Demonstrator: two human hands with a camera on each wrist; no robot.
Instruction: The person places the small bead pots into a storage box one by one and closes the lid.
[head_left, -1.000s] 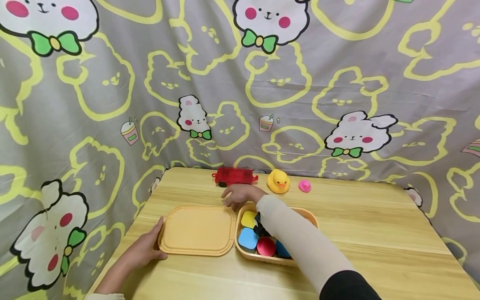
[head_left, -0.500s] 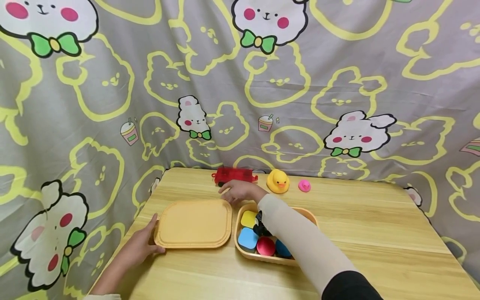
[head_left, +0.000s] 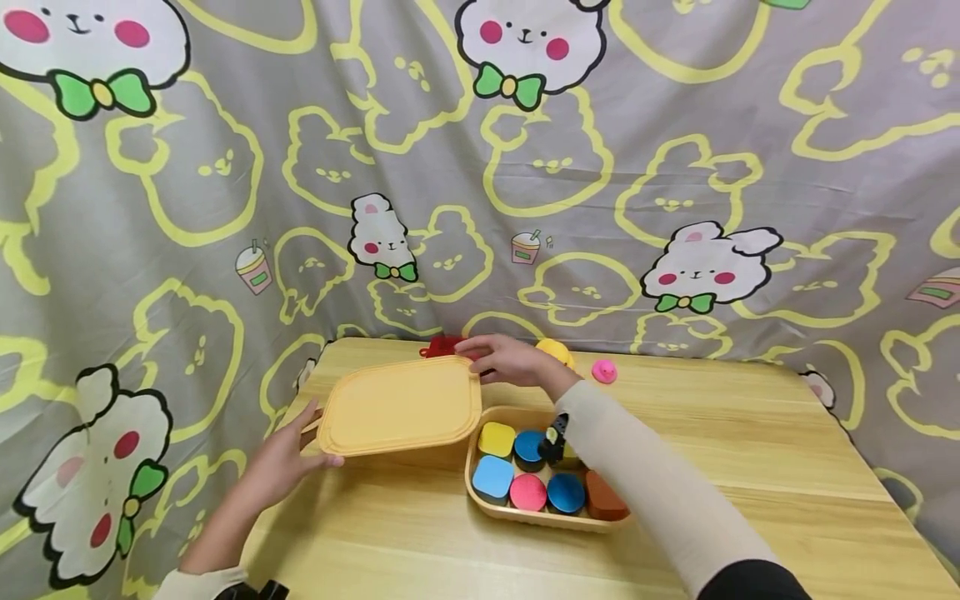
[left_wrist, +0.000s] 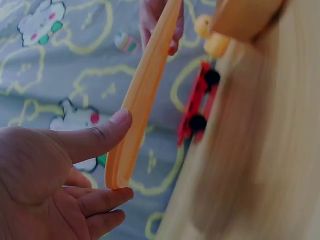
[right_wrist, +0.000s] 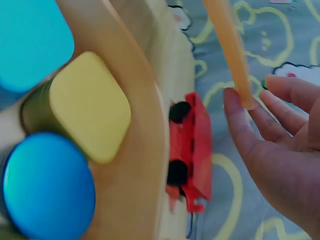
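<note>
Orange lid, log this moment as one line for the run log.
orange lid: lifted off table, tilted | left hand: grips near corner | right hand: holds far corner | tray: uncovered, colored blocks inside

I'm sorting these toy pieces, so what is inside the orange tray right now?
The orange tray holds coloured blocks: a yellow square, a light blue square, two blue rounds, a pink round and a brown piece. The right forearm covers the tray's far right part.

red toy car (right_wrist: 192,150), pink duck (head_left: 604,371), table (head_left: 750,433).
</note>
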